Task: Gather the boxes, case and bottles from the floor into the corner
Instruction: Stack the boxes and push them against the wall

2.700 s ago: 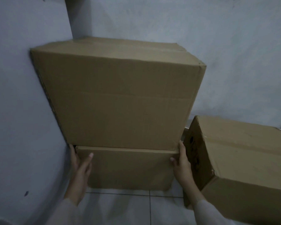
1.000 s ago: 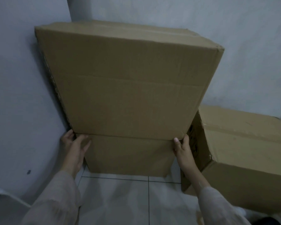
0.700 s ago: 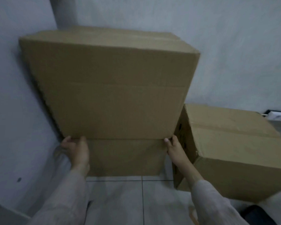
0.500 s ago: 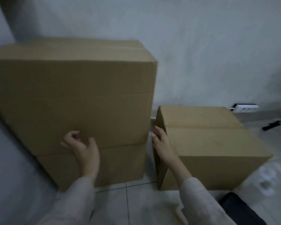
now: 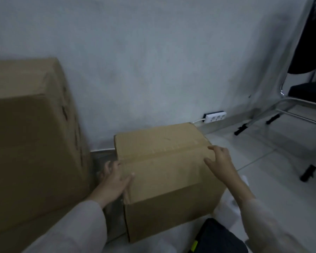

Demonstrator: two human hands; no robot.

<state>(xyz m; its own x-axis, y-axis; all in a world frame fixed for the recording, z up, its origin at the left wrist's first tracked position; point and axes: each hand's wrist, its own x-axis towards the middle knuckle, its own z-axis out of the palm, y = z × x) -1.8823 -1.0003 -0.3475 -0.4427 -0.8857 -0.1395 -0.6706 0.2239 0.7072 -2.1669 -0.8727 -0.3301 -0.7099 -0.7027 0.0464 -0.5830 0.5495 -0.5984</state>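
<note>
A small closed cardboard box (image 5: pixel 164 172) stands on the floor by the wall, right of a large cardboard box (image 5: pixel 31 143) that fills the left side. My left hand (image 5: pixel 113 179) lies against the small box's left top edge, in the gap between the two boxes, fingers spread. My right hand (image 5: pixel 220 161) hovers over the small box's right top edge, fingers apart and holding nothing. A dark case (image 5: pixel 219 236) with a yellow-green tab shows at the bottom, in front of the small box. No bottles are in view.
A white power strip (image 5: pixel 215 116) with a cable lies against the wall behind the small box. A chair (image 5: pixel 299 99) with metal legs and a black seat stands at the right. White tiled floor (image 5: pixel 274 148) stretches between box and chair.
My view has swung right, away from the stacked boxes. Both hands left the large stack; the left now rests on the small box's left edge and the right reaches over its right side.
</note>
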